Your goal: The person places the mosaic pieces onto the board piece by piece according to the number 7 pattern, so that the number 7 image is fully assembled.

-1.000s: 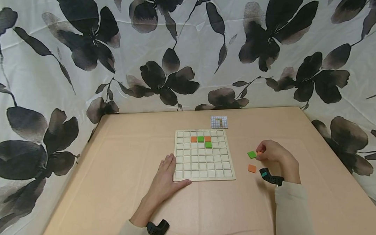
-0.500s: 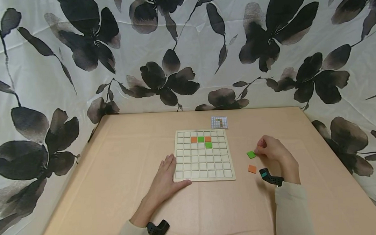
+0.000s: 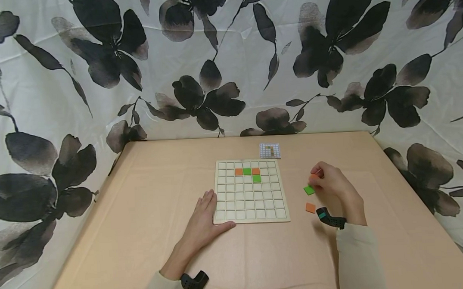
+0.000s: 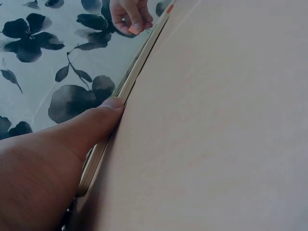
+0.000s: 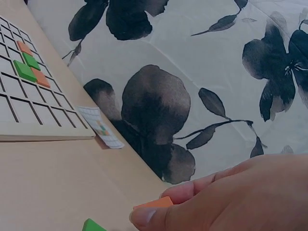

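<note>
A pale board (image 3: 239, 202) with a square grid lies on the table, with two orange and two green tiles set in its upper rows. Along its left edge and lower left corner rests my left hand (image 3: 203, 220), fingers straight and thumb spread out. My right hand (image 3: 333, 184) pinches an orange tile (image 5: 156, 202) between thumb and fingers, raised right of the board. Just under that hand lies a loose green tile (image 3: 309, 190). Another orange tile (image 3: 310, 208) lies nearer the front. In the left wrist view, my thumb (image 4: 94, 120) presses the board's edge.
Behind the board lies a small printed card (image 3: 269, 150) with a grid pattern. The wooden table (image 3: 159, 173) ends at a white curtain (image 3: 261, 104) with dark flowers. Black bands (image 3: 195, 281) sit on both wrists.
My right hand has lifted the orange tile off the table and moved slightly up and to the left. The green tile has shifted a little. My left hand stays still.
</note>
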The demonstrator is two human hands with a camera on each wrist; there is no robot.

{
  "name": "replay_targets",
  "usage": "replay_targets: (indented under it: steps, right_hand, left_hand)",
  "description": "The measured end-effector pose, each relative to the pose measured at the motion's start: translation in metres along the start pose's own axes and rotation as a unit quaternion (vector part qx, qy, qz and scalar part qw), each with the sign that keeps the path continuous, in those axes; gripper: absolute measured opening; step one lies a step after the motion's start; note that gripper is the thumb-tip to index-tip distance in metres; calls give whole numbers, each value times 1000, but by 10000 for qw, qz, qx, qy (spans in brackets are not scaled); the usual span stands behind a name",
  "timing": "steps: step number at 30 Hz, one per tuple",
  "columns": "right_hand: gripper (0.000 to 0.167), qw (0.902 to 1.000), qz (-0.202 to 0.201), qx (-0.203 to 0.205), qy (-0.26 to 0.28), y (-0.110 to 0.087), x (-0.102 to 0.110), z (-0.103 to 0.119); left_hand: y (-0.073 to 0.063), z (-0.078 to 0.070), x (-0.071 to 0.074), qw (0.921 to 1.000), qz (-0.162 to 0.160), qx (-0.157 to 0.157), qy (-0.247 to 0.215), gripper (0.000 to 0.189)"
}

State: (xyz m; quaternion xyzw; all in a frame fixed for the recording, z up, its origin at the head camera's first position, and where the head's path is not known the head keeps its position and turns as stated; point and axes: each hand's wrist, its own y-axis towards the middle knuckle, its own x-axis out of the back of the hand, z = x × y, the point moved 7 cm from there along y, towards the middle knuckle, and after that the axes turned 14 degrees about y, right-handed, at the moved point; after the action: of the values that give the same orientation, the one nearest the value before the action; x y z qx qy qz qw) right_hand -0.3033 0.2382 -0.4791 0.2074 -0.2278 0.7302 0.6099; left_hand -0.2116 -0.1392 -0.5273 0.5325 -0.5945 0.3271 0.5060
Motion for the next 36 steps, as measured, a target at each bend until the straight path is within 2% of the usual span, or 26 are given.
replay_targets:
  steps: [5, 12, 25, 36]
  right_hand:
    - [35, 9999, -12, 88, -73, 2, -5, 4]
    - [28, 10000, -35, 68, -43, 5, -13, 11]
    - [27, 9997, -145, 183, 18, 11, -33, 26]
    - [23, 9975, -359, 570, -213, 14, -44, 38]
  left_hand:
    - [0, 0, 0, 10000, 0, -8, 18, 111]
    - [-1, 1, -1, 10000, 7, -13, 21, 111]
    - [-2, 1, 1, 10000, 4, -19, -3, 112]
    - [-2, 2, 0, 10000, 6, -23, 26, 111]
